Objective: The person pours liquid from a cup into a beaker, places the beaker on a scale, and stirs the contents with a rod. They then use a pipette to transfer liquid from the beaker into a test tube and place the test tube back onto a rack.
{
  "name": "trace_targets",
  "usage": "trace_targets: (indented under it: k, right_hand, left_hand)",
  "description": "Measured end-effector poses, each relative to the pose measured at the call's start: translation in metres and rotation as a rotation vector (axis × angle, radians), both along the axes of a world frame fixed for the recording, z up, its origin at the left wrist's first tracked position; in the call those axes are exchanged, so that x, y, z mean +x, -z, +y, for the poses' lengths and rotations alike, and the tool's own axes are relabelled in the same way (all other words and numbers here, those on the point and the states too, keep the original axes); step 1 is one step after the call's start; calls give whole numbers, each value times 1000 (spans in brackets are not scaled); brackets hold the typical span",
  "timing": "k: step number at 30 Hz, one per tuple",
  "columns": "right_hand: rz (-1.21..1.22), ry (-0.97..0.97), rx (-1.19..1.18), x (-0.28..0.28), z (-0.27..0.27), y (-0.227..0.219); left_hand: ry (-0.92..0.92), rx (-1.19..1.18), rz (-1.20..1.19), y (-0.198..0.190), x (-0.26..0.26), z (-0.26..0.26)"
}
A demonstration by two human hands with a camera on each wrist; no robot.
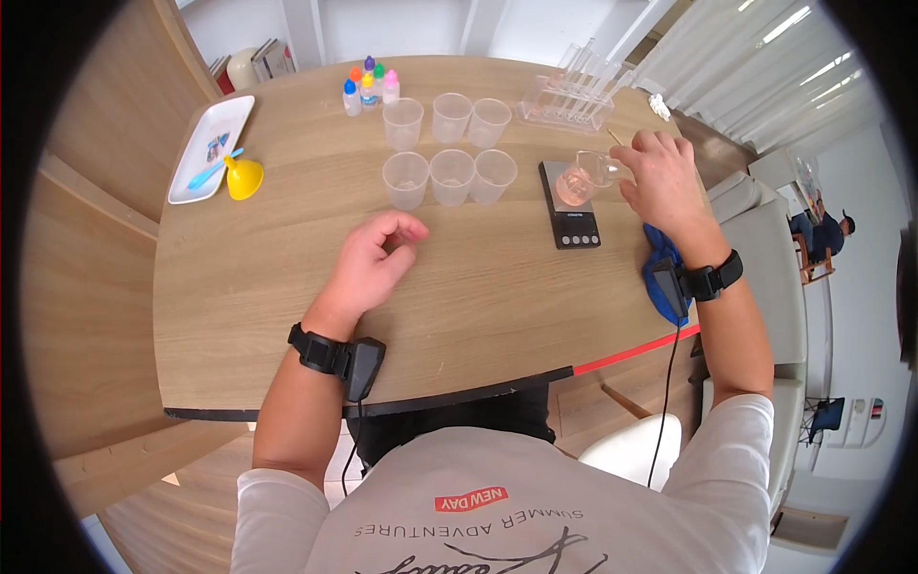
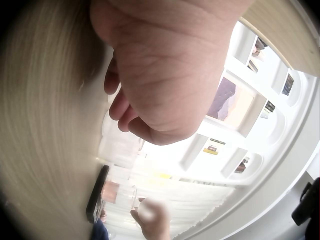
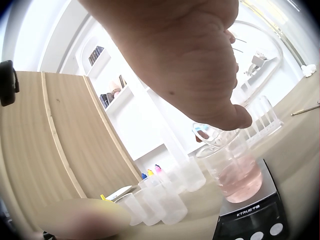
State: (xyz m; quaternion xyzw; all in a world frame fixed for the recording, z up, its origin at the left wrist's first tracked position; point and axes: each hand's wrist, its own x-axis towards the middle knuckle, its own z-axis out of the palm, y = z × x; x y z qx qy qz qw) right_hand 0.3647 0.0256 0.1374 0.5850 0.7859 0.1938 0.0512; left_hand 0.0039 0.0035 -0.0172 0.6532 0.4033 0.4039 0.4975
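Observation:
A glass beaker [image 1: 576,185] of pink liquid stands on the plate of a small black digital scale [image 1: 575,228]. My right hand [image 1: 662,182] is at its right side, thumb and fingers holding the clear glass handle. In the right wrist view the beaker [image 3: 239,177] sits on the scale [image 3: 252,215], with the thumb by its rim. My left hand [image 1: 368,263] hovers over the table in front of the cups, fingers loosely curled around nothing. The left wrist view shows that empty hand [image 2: 160,70] close up.
Several clear plastic cups [image 1: 451,177] stand in two rows at centre. Behind them are dropper bottles [image 1: 368,91]. A test tube rack [image 1: 564,103] is at the back right, a white tray [image 1: 191,143] and yellow funnel [image 1: 245,179] left, and a blue cloth [image 1: 660,287] right.

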Motion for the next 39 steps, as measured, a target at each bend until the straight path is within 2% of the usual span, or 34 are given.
trace_targets:
  k: [8,10,17,23,39]
  right_hand:
    - [-124,-231,100,4,9,-1]
    - [-152,-266,109,3,11,-2]
    - [-259,-404,118,1,19,-9]
    - [-387,-376,83,-5,22,-14]
    - [-474,-375,65,-14,22,-16]
  left_hand:
    - [4,-6,9,-1,1,0]
    - [-24,35,-45,1,2,0]
    - [4,8,-2,-3,0,0]
    - [-10,-10,20,-6,0,-1]
    - [-15,1,42,-8,0,-1]
